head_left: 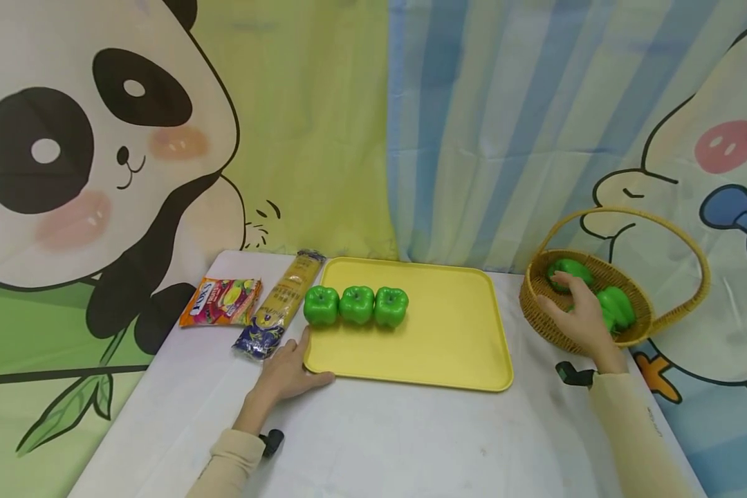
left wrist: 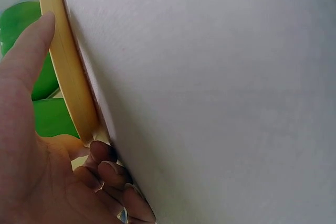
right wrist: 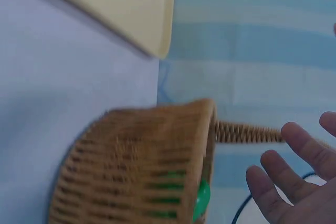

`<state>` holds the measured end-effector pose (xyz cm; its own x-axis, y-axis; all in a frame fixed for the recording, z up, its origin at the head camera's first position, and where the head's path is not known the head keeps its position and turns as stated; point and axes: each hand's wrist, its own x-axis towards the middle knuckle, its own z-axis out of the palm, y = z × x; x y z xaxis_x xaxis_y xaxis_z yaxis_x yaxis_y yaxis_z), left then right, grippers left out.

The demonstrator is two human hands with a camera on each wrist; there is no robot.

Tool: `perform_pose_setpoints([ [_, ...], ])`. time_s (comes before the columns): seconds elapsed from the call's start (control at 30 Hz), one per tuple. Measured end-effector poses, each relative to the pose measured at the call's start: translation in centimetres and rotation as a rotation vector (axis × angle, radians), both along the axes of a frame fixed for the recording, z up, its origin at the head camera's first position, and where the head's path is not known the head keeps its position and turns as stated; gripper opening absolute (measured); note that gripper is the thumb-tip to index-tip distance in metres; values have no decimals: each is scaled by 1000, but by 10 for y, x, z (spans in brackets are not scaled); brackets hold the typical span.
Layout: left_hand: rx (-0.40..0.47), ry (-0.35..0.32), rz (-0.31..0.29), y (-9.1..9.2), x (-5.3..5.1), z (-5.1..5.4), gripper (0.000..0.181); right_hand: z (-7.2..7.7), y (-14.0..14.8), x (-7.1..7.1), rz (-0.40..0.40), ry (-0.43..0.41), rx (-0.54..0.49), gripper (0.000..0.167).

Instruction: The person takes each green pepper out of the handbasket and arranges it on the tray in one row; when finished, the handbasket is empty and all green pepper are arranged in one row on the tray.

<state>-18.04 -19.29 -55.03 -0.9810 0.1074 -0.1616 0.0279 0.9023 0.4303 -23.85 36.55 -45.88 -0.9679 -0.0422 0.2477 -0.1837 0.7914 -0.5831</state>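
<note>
Three green bell peppers [head_left: 357,305] stand in a row on the left part of a yellow tray [head_left: 411,353]. At the tray's front left corner is my left hand [head_left: 286,372], its thumb straight along the front rim and its other fingers by the left side. In the left wrist view the thumb touches the rim [left wrist: 63,51]. My right hand [head_left: 577,315] hovers over a wicker basket [head_left: 544,328], fingers apart and holding nothing. Inside lie more green peppers [head_left: 616,308], partly hidden by the hand. In the right wrist view the fingers are beside the basket's rim [right wrist: 202,145].
Left of the tray lie a long clear pack of yellow noodles or pasta [head_left: 280,304] and an orange Fox's candy bag [head_left: 220,302]. The basket's tall handle [head_left: 700,270] arches up on the right. A printed cloth [head_left: 473,138] hangs behind the white table [head_left: 411,443].
</note>
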Motion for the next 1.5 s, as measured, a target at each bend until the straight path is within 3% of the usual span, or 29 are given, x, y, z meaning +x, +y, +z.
perform_pose_setpoints([
  [0.23,2,-3,3,1,1,1,127,3,35,9,-76,-42,-10,76],
  [0.4,-6,-6,6,1,1,1,127,-1,54,12,-142,-118,-16,87],
  [0.57,-10,-3,2,0,0,0,127,-4,67,11,-167,-188,-16,93],
  [0.73,-6,2,2,0,0,1,127,-7,74,9,-192,-202,11,99],
  [1.13,1,3,9,1,1,2,126,-16,84,6,-219,-220,47,102],
  [1.33,-1,-5,10,1,2,2,127,-22,89,4,-206,-264,44,105],
  [1.5,0,-8,15,1,1,1,127,-25,91,2,-187,-248,57,105],
])
